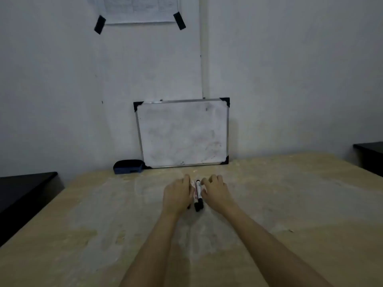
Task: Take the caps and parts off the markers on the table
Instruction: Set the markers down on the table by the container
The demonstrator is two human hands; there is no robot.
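hands closing in on markers [198, 194], mid table.
left hand [177, 195] flat over them, right hand [215, 192] curled loose, grip unclear. i'd have pinned one barrel, pulled its near cap straight.

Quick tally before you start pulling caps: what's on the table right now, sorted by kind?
White-barrelled markers with black caps, lying between the hands: at least 2; the left hand may hide more
Metal-framed whiteboard with black corners, leaning on the wall: 1
Dark blue plastic eraser: 1
Total: at least 4
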